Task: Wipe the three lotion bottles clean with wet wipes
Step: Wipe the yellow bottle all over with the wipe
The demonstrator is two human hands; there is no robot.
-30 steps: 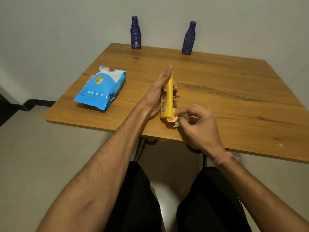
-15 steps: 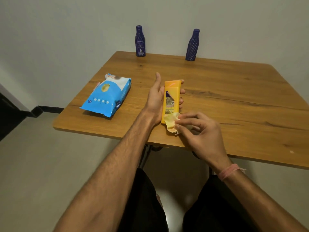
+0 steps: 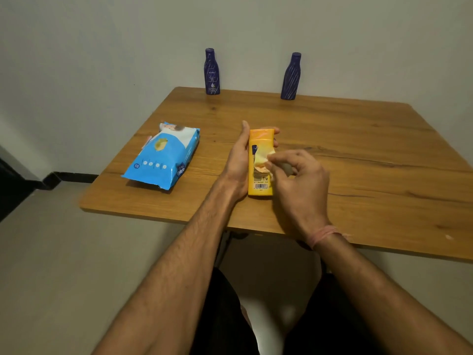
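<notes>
My left hand [image 3: 239,160] grips the yellow bottle [image 3: 260,162] over the desk [image 3: 358,149], near edge; right hand [image 3: 297,175] pinches the wipe [image 3: 263,160] vs its label. Thin wipe, may bunch & skip spots.

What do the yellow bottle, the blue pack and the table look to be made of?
Yellow bottle: probably plastic, smooth with a slight sheen, with a printed label and barcode.
Blue pack: thin glossy plastic film; it crinkles and catches light along its folds.
Table: wood or a wood-look laminate, matte, with grain lines and knots; the thin, even edge leaves it open which.
</notes>
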